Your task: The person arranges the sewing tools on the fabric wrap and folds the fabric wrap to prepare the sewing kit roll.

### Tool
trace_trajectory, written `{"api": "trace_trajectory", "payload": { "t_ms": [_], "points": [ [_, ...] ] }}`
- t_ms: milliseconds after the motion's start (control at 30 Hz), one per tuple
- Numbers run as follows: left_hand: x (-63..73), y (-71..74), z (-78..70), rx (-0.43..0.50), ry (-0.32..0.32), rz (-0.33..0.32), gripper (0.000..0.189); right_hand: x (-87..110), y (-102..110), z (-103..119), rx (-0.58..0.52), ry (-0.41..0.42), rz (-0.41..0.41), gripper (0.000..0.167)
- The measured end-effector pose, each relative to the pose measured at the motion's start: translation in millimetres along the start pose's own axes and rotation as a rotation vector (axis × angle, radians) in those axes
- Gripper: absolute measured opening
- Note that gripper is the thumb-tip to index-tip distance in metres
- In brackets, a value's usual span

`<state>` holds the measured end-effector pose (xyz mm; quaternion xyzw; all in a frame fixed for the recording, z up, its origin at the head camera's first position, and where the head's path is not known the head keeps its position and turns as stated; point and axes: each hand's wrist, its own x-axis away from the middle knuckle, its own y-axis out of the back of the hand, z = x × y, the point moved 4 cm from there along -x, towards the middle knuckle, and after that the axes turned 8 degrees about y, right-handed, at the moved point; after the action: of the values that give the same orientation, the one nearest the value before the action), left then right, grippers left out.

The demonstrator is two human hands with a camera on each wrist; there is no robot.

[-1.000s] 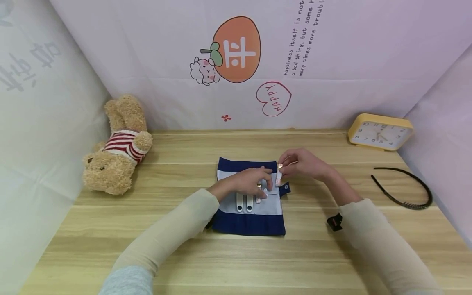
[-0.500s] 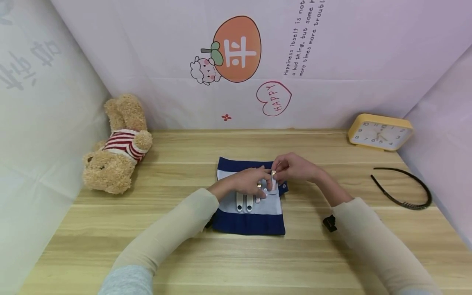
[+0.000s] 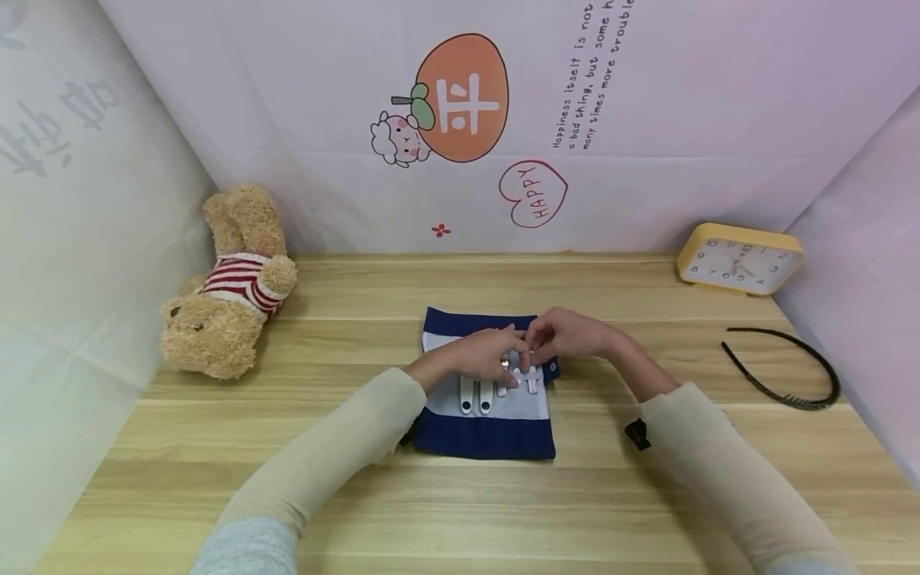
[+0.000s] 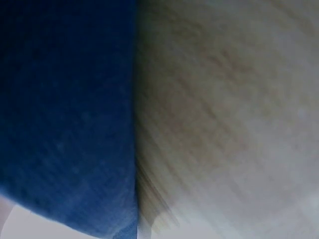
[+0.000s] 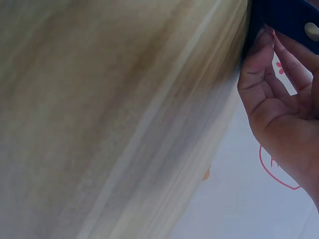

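Observation:
A navy-and-grey fabric pouch (image 3: 485, 438) lies unfolded on the table. Two slim white tools (image 3: 467, 395) with black dots at their near ends sit side by side on its grey part. My left hand (image 3: 489, 353) rests over the pouch's middle, fingers spread and bent downward, beside a small pink-and-white piece (image 3: 502, 391). At the pouch's right side, my right hand (image 3: 568, 334) pinches the far end of a similar slim white-and-pink piece (image 3: 533, 386), which passes under a grey band. Its pinched end is mostly hidden by the fingertips. The left wrist view shows only navy cloth (image 4: 70, 109) and table.
A navy tab (image 3: 552, 370) with a snap sticks out at the pouch's right. A teddy bear (image 3: 230, 287) lies at the left. On the right are a yellow clock (image 3: 740, 259) and a black headband (image 3: 826, 375). White printed sheets (image 3: 323, 96) wall the table's back and sides.
My right hand has come left and nearer with the white-and-pink piece, from beside the pouch onto it; the piece's near end now shows below the band. My left hand stays in place.

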<state>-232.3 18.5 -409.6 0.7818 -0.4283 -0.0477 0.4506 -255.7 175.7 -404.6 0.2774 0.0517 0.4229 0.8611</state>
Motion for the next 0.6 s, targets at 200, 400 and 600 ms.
{"api": "trace_trajectory", "payload": {
  "t_ms": [200, 400, 600],
  "points": [
    [0.6, -0.8, 0.2, 0.004, 0.009, 0.003, 0.017, -2.7, -1.5, -0.7, 0.001, 0.006, 0.033, 0.009],
    [0.2, -0.7, 0.7, -0.002, 0.009, 0.004, 0.017, -5.0, -2.3, -1.6, 0.004, -0.007, 0.057, 0.009],
    [0.2, -0.4, 0.7, -0.015, 0.004, 0.003, 0.017, -5.7, -2.6, -0.2, 0.002, -0.007, 0.068, 0.009]
  ]
}}
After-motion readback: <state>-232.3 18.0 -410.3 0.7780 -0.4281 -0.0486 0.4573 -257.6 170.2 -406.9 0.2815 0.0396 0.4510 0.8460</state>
